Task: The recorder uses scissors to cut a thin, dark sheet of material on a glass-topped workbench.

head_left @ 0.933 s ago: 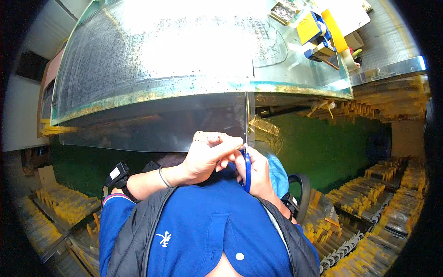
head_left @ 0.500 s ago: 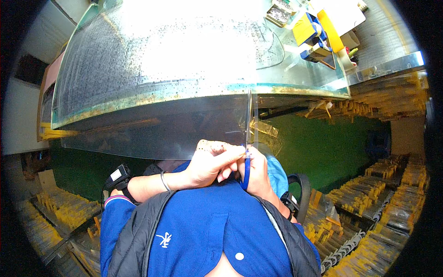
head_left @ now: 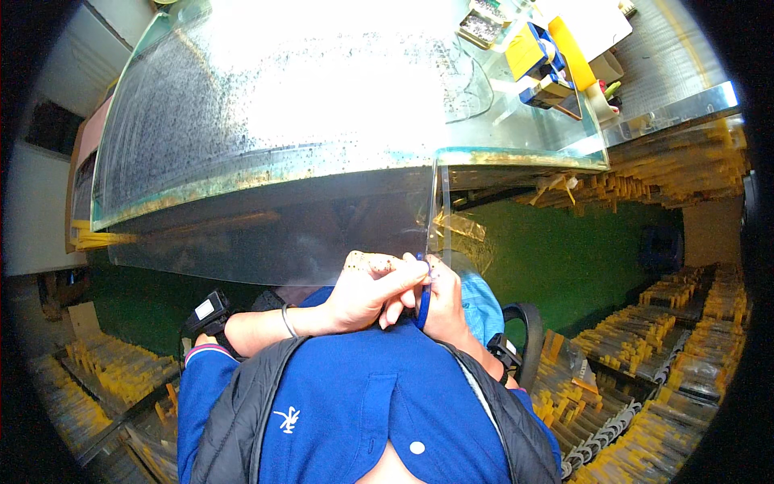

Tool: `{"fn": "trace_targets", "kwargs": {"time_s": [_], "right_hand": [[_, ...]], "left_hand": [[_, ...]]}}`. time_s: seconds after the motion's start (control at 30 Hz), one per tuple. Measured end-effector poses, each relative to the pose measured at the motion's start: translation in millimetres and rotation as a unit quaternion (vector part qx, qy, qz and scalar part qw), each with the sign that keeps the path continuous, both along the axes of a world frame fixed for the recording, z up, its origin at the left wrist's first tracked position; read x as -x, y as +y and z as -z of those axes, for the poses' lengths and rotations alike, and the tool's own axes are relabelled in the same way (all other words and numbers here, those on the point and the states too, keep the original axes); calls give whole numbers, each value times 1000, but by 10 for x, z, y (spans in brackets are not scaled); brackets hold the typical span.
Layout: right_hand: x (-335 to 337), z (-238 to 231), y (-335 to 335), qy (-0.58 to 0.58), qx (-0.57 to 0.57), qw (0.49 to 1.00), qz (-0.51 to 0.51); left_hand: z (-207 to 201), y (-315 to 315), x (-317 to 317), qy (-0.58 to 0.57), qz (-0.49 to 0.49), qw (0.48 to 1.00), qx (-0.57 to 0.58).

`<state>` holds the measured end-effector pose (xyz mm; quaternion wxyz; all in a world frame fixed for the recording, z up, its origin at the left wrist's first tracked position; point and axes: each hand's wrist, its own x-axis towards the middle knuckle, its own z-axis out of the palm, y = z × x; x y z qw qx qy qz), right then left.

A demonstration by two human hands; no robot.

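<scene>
A large transparent film sheet [head_left: 322,222] lies over the glass-topped table and hangs off its near edge towards my body. My left hand [head_left: 363,292] pinches the sheet's near right corner, thumb and fingers pressed together. Against it, my right hand [head_left: 443,300] is closed around scissors with blue handles [head_left: 422,308]. The blades point away from me and are hard to make out against the film. Along the sheet's right side runs a narrow transparent strip [head_left: 441,202], extending from the table edge down to my hands.
Beyond the sheet is the bright glass tabletop [head_left: 516,133], with a yellow and blue box [head_left: 528,52] at the far right. Racks of yellow-edged pieces [head_left: 637,339] stand to the right, and similar racks [head_left: 117,363] to the left. Green floor [head_left: 548,250] shows below the table.
Both hands and the scissors have shifted slightly left, with the film's right edge. The strip beside that edge looks more separated near the table. Both hands keep their grip.
</scene>
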<state>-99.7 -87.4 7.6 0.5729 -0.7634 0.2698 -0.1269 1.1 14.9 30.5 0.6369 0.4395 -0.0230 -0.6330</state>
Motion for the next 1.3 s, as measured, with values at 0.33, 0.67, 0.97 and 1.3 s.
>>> {"fn": "trace_targets", "kwargs": {"time_s": [0.33,0.67,0.97,1.3], "right_hand": [[244,239,-25,65,-283,943,164],[16,-582,-1278,-247,-179,931,200],[-596,-1063,-3652,-431,-513,739,64],[-1100,-1054,-5034,-443,-655,606,89]], "left_hand": [[-10,-54,-354,-63,-87,994,21],[153,137,-509,-134,20,989,59],[161,944,-816,-234,-102,966,-44],[75,1425,-1145,-234,-464,841,-150]]}}
